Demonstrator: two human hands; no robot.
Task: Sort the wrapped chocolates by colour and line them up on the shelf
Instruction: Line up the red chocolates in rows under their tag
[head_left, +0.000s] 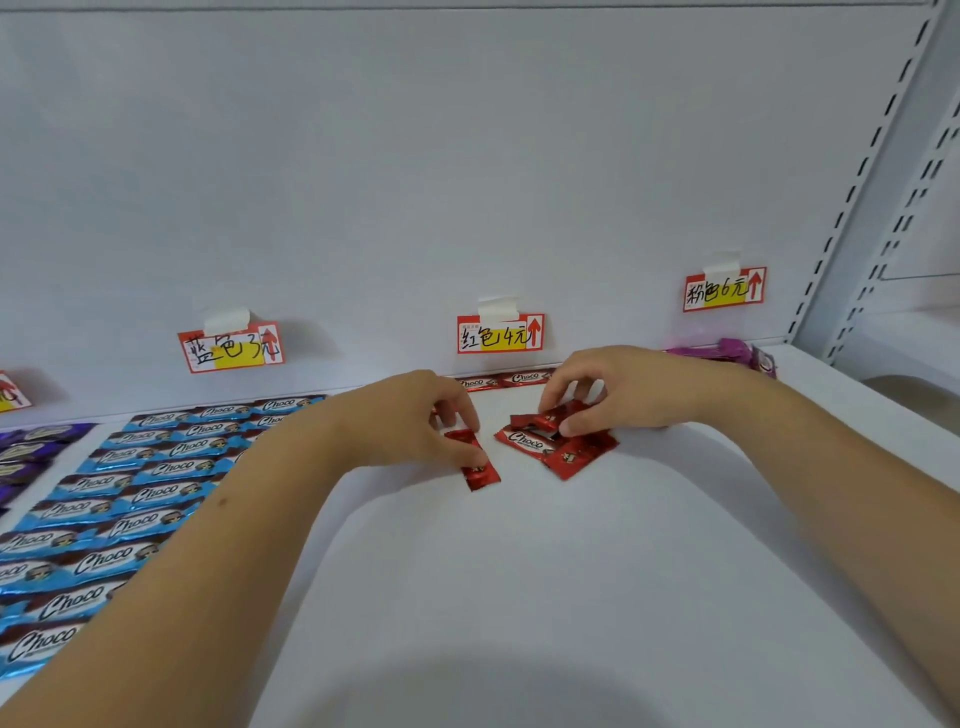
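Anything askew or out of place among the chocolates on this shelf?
Yes. The red chocolates under the right hand lie in a loose, overlapping pile at mixed angles, and the left hand holds one red chocolate turned crosswise. The blue chocolates sit in tidy rows.

Both forearms are bare, no sleeves in view; the left forearm (223, 501) bears a small dark mole.

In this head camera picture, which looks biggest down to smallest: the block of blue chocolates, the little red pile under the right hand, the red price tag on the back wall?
1. Blue chocolates: by far the largest, and nearest the camera.
2 and 3. Red pile and red price tag: they look about alike; the right hand hides part of the pile, so I won't rank them.
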